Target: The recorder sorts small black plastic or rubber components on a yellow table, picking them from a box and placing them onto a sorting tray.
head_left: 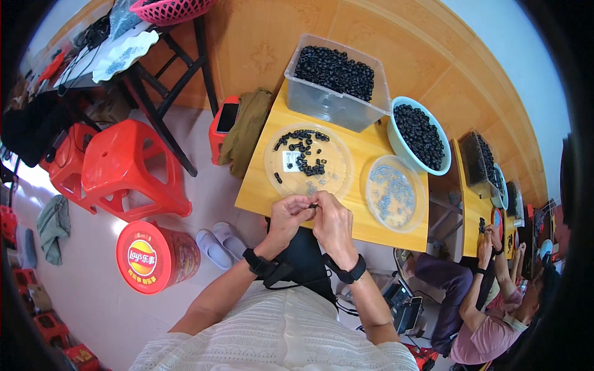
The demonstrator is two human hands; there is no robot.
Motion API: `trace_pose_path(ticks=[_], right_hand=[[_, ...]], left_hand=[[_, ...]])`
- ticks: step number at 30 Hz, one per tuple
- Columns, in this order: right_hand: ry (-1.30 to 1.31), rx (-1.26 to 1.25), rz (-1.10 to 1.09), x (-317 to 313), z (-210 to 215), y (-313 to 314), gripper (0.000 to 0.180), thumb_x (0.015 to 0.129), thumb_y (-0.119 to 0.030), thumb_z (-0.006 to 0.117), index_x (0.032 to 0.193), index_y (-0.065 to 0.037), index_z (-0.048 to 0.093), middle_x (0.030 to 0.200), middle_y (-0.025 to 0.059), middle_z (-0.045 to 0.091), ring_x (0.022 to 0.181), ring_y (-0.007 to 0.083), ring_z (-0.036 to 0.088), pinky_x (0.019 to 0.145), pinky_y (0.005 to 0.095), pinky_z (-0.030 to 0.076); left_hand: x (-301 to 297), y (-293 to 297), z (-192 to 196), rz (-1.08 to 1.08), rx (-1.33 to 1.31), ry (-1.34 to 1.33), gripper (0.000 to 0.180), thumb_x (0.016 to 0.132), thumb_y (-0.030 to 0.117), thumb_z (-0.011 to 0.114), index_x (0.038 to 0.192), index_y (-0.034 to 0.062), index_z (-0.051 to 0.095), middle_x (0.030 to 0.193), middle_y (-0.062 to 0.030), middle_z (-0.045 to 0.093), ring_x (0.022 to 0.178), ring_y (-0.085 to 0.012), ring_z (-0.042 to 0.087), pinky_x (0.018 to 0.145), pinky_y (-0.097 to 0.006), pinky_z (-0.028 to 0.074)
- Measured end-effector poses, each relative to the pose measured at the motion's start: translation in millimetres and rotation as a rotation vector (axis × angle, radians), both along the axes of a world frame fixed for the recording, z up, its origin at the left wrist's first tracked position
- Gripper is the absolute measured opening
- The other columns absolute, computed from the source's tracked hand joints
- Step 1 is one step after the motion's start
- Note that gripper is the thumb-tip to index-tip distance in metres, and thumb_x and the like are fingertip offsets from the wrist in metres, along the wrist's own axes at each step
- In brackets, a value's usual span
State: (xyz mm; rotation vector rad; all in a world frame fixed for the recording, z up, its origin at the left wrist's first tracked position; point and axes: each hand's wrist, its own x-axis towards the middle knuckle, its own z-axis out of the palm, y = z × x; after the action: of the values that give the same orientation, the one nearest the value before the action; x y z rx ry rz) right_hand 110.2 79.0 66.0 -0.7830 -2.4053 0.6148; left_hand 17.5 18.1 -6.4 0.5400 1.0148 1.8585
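Black ring [314, 206], tiny, pinched between fingertips of both hands at the near edge of the wooden table [260, 185]. Left hand [289, 216] and right hand [332, 224] touch each other, fingers curled narrow around the ring; both wrists wear black bands. Just beyond them, a clear round tray [308, 162] holds scattered black rings. To its right, a second tray [395, 193] holds small grey parts. Far side: clear bin [337, 83] and pale bowl [421, 134], both full of black rings. Another person [489, 297] works at far right.
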Motion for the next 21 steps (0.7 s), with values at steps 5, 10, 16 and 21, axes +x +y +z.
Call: trace_pose_path(ticks=[5, 10, 16, 21], right_hand=[[0.078, -0.114, -0.016, 3, -8, -8, 0.031, 0.066, 0.010, 0.053, 0.094, -0.003, 0.051, 0.080, 0.0174, 0.054, 0.074, 0.0374, 0.056, 0.061, 0.0424, 0.045], [0.147, -0.117, -0.043, 4, -15, -10, 0.035, 0.064, 0.013, 0.054, 0.096, -0.003, 0.051, 0.081, 0.0166, 0.054, 0.077, 0.0365, 0.055, 0.063, 0.0415, 0.045], [0.098, 0.030, -0.010, 2, -15, -11, 0.034, 0.065, 0.012, 0.054, 0.096, -0.001, 0.051, 0.082, 0.0175, 0.053, 0.076, 0.0360, 0.055, 0.062, 0.0412, 0.045], [0.288, -0.187, -0.157, -3, -13, -16, 0.037, 0.068, 0.005, 0.059, 0.104, 0.001, 0.053, 0.079, 0.0152, 0.051, 0.068, 0.0311, 0.056, 0.059, 0.0372, 0.046]], left_hand=[[-2, 0, -5, 0.015, -0.077, 0.008, 0.018, 0.076, -0.006, 0.061, 0.093, -0.0032, 0.060, 0.090, -0.0080, 0.063, 0.080, -0.0113, 0.060, 0.071, -0.022, 0.050], [5, -2, 2, 0.060, -0.088, 0.003, 0.015, 0.075, -0.005, 0.063, 0.090, -0.0035, 0.061, 0.086, -0.0083, 0.064, 0.075, -0.0108, 0.060, 0.069, -0.022, 0.049], [12, -3, 5, 0.119, -0.076, -0.033, 0.014, 0.076, -0.004, 0.062, 0.089, -0.0032, 0.060, 0.084, -0.0079, 0.063, 0.074, -0.0107, 0.060, 0.066, -0.021, 0.049], [3, -5, 10, 0.092, -0.102, -0.145, 0.014, 0.077, -0.002, 0.061, 0.092, -0.0027, 0.059, 0.085, -0.0082, 0.063, 0.072, -0.0116, 0.060, 0.064, -0.022, 0.050]])
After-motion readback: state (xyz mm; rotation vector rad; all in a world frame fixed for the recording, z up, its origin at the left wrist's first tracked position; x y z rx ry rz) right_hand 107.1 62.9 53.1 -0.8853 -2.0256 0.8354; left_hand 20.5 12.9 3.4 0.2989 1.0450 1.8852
